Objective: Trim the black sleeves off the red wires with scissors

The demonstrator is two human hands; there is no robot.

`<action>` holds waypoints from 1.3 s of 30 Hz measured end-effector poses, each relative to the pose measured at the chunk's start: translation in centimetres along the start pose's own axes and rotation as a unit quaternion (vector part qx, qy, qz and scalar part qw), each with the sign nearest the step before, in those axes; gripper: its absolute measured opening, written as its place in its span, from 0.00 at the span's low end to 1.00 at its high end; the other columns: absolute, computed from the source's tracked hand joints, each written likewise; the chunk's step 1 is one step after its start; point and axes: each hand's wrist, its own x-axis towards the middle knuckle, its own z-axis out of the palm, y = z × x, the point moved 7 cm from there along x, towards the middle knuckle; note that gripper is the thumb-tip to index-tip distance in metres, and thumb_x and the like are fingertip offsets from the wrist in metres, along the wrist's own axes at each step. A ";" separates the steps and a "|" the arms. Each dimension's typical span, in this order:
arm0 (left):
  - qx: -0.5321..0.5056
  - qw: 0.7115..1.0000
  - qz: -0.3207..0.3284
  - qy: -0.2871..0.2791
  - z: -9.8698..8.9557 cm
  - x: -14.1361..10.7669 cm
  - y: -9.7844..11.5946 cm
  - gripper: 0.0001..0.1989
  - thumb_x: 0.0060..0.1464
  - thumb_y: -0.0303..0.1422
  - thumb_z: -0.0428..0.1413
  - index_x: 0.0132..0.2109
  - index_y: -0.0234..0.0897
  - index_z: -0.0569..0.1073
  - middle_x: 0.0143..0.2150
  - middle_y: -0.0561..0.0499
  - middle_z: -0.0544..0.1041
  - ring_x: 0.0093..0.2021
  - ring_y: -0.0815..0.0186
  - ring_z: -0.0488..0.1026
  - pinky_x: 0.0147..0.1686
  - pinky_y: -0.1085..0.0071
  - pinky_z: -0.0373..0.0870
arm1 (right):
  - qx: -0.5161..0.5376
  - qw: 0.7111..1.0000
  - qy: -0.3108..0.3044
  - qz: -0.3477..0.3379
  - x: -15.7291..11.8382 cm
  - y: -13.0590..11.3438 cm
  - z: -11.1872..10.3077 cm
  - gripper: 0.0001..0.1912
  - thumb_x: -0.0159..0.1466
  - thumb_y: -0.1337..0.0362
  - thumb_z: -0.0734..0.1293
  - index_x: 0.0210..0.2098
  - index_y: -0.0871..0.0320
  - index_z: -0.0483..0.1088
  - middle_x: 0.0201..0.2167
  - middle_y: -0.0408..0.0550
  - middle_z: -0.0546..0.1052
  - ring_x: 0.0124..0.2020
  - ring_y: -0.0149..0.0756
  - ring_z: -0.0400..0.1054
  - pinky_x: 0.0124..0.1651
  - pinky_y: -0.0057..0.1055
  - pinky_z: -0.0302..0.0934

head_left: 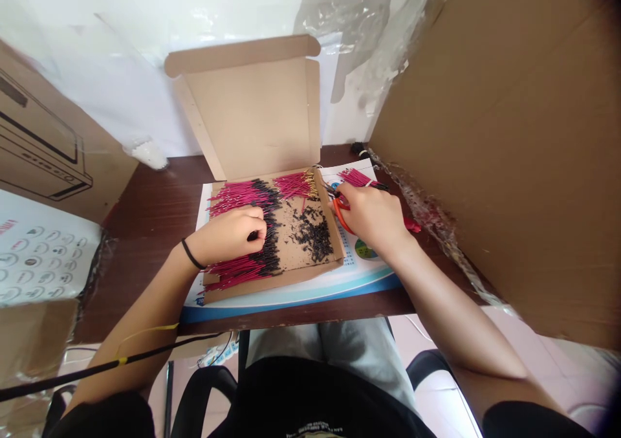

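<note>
My left hand [237, 232] is over the pile of dark-pink wires with black ends [237, 271] on the left side of an open cardboard box [272, 279]. Its fingers are curled together, and whatever may be between them is hidden. Just past the box's right edge, my right hand [371, 213] grips a pair of orange-handled scissors [343, 217], whose dark tips point toward the box. Inside the box lie short black scraps [316, 234] at the right. A smaller bunch of pink wires with gold-coloured ends [294, 186] rests behind them.
Beyond my right hand, a tied bundle of pink wires [356, 178] lies on a printed sheet [295, 294] under the box. The box lid [252, 118] stands raised at the back. Large cartons flank the dark table [140, 250], with the right carton [504, 140] close to my right arm.
</note>
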 end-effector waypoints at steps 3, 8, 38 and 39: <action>-0.012 1.000 0.004 -0.001 0.1 0.1 0.0 0.07 0.51 0.29 0.52 0.28 0.38 0.74 0.33 0.50 0.72 0.34 0.65 0.69 0.38 0.68 0.65 | 0.007 1.000 -0.007 -0.006 -0.1 -0.2 0.3 0.15 0.66 0.55 0.59 0.43 0.55 0.72 0.32 0.53 0.80 0.33 0.46 0.75 0.28 0.31 0.54; 0.000 0.998 -0.008 0.055 0.1 0.6 0.5 0.05 0.50 0.31 0.55 0.28 0.39 0.73 0.31 0.51 0.71 0.31 0.66 0.67 0.34 0.68 0.63 | 0.021 1.000 -0.008 -0.017 -0.1 -0.4 0.3 0.16 0.66 0.55 0.60 0.48 0.53 0.71 0.33 0.52 0.80 0.34 0.45 0.75 0.27 0.31 0.52; 0.004 0.977 -0.064 0.204 -1.1 0.2 2.8 0.05 0.51 0.25 0.52 0.28 0.37 0.70 0.31 0.51 0.72 0.32 0.66 0.69 0.35 0.68 0.65 | 0.046 0.998 -0.034 -0.040 -0.1 -1.0 0.8 0.18 0.66 0.55 0.58 0.50 0.52 0.72 0.35 0.52 0.80 0.34 0.43 0.73 0.32 0.32 0.57; -0.028 0.969 -0.048 0.242 -1.8 -0.1 2.9 0.05 0.51 0.25 0.52 0.29 0.36 0.69 0.32 0.51 0.71 0.33 0.67 0.69 0.36 0.68 0.66 | 0.047 0.998 -0.029 -0.039 -0.1 -1.0 0.8 0.18 0.66 0.55 0.58 0.50 0.52 0.72 0.35 0.52 0.80 0.34 0.43 0.73 0.32 0.32 0.56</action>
